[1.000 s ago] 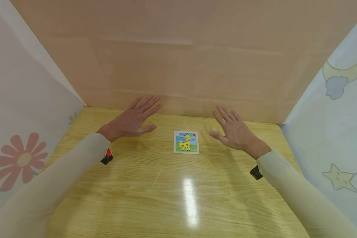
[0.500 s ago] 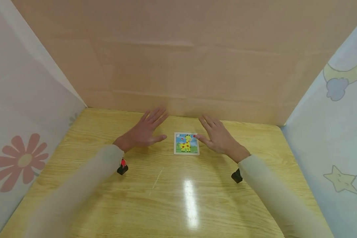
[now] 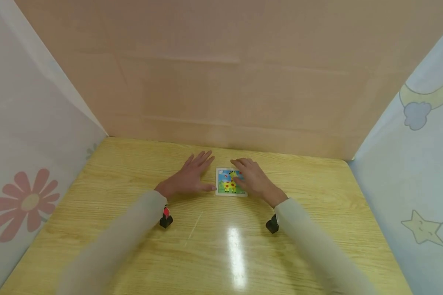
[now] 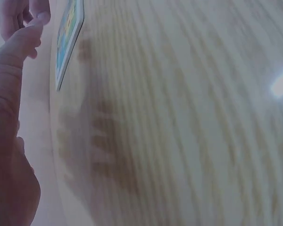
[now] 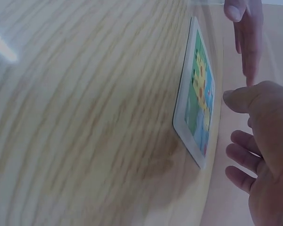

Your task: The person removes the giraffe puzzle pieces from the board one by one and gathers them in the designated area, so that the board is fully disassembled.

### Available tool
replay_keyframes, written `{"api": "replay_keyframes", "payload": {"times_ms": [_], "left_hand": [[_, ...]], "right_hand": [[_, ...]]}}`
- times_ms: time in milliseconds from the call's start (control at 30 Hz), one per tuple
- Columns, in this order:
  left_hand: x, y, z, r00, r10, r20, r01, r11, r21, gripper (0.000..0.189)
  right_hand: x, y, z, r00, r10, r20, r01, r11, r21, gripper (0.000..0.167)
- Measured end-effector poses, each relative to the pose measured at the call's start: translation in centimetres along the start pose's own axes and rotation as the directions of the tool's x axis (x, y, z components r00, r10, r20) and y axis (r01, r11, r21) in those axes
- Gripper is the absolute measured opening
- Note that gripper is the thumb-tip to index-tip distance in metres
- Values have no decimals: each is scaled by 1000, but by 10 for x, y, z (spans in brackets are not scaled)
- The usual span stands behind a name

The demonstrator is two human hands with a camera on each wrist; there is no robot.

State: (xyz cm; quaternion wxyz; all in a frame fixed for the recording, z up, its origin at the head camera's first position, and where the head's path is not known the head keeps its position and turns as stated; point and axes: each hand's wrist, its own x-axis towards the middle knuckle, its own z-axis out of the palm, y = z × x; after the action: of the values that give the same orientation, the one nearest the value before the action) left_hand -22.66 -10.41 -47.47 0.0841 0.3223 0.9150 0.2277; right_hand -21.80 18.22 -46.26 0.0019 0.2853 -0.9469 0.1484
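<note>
A small square picture board (image 3: 227, 187) with a white border and a yellow giraffe on it lies flat on the wooden table. My left hand (image 3: 190, 176) is beside its left edge, fingers spread and thumb tip right at the border in the head view. Over the board's right part hovers my right hand (image 3: 256, 180), hiding some of the picture, its fingers slightly bent. In the right wrist view a gap shows between the board (image 5: 198, 89) and the right thumb (image 5: 243, 99). Neither hand holds anything.
Behind the table (image 3: 133, 246) rises a tan paper-like wall (image 3: 221, 90). Pale sheets close in both sides, the left (image 3: 14, 123) printed with a flower, the right (image 3: 428, 172) with a star. Small black devices sit under both wrists.
Both hands have come inward and nearer, closing in on the giraffe board from either side. The right fingers have bent a little and now overlap it. The board has stayed put on the table.
</note>
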Motion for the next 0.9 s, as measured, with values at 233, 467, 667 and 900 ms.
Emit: {"api": "replay_keyframes", "payload": {"times_ms": [233,467,667,900], "left_hand": [[4,4,14,999,-3,52,3,1000,4,118],[3,5,22,994,-22,103,22,1000,-3,115],[4,3,25,995,-15,95,12,999,32,107],[4,2,28,998,-9,54,8,1000,20,104]], "right_hand": [[12,-12,8,1000,-16,24,15,999,30,49],[18,-24,12,997,9,76,-14,997,72,45],[20,-26,13,995,22,95,-28,997,69,42],[23,-28,9,990,12,143,-19,999,45,41]]}}
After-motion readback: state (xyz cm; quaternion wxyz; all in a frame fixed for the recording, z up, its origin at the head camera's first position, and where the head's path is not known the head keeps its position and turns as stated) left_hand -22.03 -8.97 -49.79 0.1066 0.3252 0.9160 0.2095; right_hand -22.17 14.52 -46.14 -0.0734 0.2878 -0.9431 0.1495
